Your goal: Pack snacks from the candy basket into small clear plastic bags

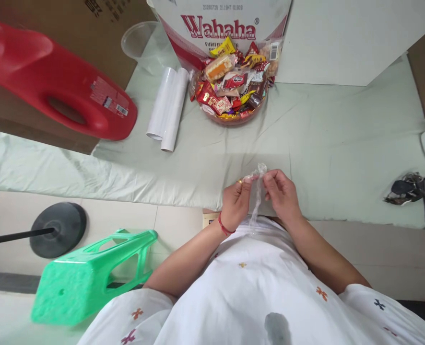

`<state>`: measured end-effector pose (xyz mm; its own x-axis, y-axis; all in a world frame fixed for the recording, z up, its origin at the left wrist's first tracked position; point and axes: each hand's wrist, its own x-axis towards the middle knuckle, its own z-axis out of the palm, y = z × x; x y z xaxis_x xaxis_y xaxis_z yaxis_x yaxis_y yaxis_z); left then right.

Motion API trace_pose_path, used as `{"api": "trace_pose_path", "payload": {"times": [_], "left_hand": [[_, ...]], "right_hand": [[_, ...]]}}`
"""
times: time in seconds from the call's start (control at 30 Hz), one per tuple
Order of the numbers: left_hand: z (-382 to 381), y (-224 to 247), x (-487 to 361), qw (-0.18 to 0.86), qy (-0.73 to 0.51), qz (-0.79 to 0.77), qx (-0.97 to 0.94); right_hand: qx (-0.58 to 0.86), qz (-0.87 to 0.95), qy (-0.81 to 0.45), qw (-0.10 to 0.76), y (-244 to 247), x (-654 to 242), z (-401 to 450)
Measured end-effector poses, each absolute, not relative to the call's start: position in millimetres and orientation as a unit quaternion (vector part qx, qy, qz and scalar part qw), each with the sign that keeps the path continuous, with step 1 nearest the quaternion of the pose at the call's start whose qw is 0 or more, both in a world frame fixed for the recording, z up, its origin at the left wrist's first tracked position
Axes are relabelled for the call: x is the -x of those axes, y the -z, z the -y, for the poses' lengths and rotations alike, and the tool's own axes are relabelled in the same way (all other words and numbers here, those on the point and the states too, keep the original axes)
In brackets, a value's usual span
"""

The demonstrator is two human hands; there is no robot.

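Clear plastic (258, 196), pinched by both hands (237, 201) (280, 194), hangs below a box (230, 24) reading "Wahaha".

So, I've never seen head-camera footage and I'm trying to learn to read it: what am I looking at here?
There's no robot: this single picture comes from a camera on a person's head, looking forward and down. Their bare left hand and right hand hold a crumpled strip of clear plastic in their fingers. On the pale cloth sits a bowl of wrapped snacks, with a Wahaha carton behind it and two white rolls beside it. A red jug is farther left.
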<state>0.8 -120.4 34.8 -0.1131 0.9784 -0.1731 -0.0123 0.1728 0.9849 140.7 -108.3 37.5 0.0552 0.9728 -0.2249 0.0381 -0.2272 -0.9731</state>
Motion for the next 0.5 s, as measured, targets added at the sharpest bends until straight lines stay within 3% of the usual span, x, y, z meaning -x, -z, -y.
{"api": "trace_pose_path", "payload": {"times": [0.17, 0.37, 0.5], "left_hand": [[115, -35, 10, 0.519, -0.461, -0.570, -0.440], [96, -37, 33, 0.605, -0.422, -0.558, -0.380], [95, -37, 26, 0.545, -0.468, -0.586, -0.374]], "right_hand": [[0.565, 0.420, -0.574, 0.418, -40, -155, 96], [0.506, 0.385, -0.713, 0.296, -61, -201, 69], [0.538, 0.373, -0.659, 0.370, -53, -188, 69]]}}
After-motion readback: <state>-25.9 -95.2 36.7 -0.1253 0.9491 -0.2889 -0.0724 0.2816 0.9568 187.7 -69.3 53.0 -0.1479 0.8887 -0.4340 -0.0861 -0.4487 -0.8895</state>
